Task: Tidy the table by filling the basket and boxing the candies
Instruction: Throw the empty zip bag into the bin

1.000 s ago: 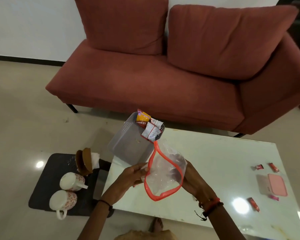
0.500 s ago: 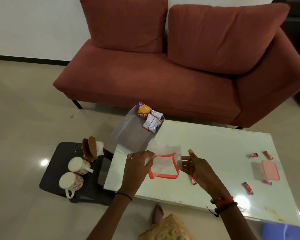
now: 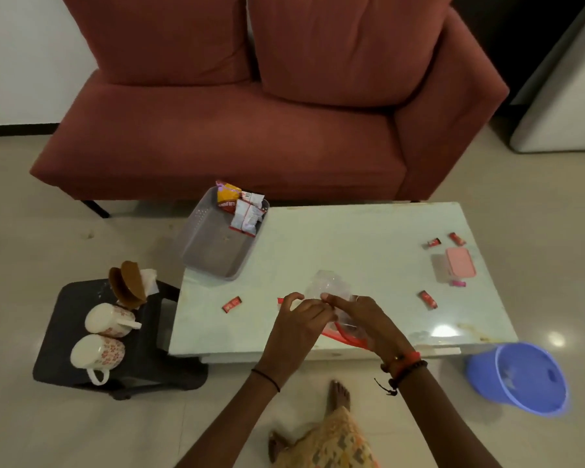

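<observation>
A clear plastic bag with a red zip edge (image 3: pixel 330 288) lies on the white table (image 3: pixel 352 251) near its front edge. My left hand (image 3: pixel 296 320) and my right hand (image 3: pixel 362 319) both pinch the bag and press it flat. The grey basket (image 3: pixel 213 251) overhangs the table's far left corner and holds snack packets (image 3: pixel 242 211). Red candies lie loose: one (image 3: pixel 232 304) left of my hands, one (image 3: pixel 428 299) to the right, two (image 3: pixel 433 243) beside the small clear box with a pink lid (image 3: pixel 455 267).
A dark low stool (image 3: pixel 81 332) at the left carries two floral mugs (image 3: pixel 110 319) and brown coasters (image 3: pixel 127 283). A blue bucket (image 3: pixel 520 378) stands on the floor at the right. The red sofa (image 3: pixel 250 113) sits behind the table. My foot (image 3: pixel 339 396) is under the front edge.
The bag was held open in the air, then came down onto the table. Both hands have closed in over it. The camera tilted down, bringing the bucket into view.
</observation>
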The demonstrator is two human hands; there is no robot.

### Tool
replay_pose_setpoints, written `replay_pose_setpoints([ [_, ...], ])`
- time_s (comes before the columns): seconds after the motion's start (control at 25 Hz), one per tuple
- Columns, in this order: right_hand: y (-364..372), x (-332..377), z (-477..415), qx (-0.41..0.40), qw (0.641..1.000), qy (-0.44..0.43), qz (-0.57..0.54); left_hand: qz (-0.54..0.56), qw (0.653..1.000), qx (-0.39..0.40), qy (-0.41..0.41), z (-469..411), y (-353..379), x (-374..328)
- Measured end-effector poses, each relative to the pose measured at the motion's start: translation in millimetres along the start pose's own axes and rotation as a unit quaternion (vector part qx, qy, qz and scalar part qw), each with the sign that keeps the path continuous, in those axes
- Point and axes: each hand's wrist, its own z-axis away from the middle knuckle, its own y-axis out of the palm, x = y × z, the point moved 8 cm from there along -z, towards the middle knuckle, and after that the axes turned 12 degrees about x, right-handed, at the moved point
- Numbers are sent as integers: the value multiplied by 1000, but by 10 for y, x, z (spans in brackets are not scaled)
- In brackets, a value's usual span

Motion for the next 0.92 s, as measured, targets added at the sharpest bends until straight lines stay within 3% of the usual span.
replay_pose_setpoints([
  [0.28, -1272, -429, 183, -117, 988, -33, -90, 3, 991, 84, 109, -653, 653, -800],
  [0.56, -3367, -1221, 495, -301, 947, -19, -109, 20, 984, 163, 67, -1772, 1561, -1597],
  [0.68, -4240, -1814, 693, -368, 922, 34, -113, 47, 980, 186, 50, -2282, 1960, -1951],
  [0.84, -5206, -2650, 1042, -493, 853, 126, -117, 87, 978, 184, 48, -2825, 2455, -2303],
  [0.92, -5568, -2991, 1065, -511, 839, 156, -107, 107, 977, 181, 39, -3032, 2683, -2356],
])
